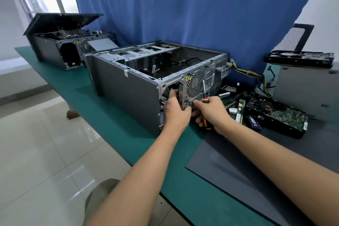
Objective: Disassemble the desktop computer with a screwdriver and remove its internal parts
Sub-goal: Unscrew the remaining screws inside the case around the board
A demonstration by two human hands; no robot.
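Two bare forearms are reaching out from the bottom edge over the green mat (110,124), with a trouser knee showing below them. The hands are working close together, knuckles almost touching, at the rear corner of the desktop computer (128,93).

The only marking that can be made out is a small yellow warning sticker (187,78) beside the round fan grille (195,82). Its print, like the labels on the memory sticks (240,110), is too small to read.

The computer is a grey tower lying on its side on the mat, its open side facing up and showing bare metal drive bays and a few black cables. It is sitting directly ahead of both hands.

The left hand (176,110) is gripping a perforated metal bracket (181,95) at the rear panel. The right hand (211,112) is curling round the orange-and-black handle of a screwdriver (205,122), whose shaft is pointing up past the grille, while its fingertips are reaching toward the bracket.

A dark side panel (229,167) is lying under the right forearm. A hard drive (275,113) is resting circuit side up to the right, near a silver box (302,88) trailing yellow wires (245,73). A second tower (55,49) is lying further left, in front of a blue cloth (183,5).
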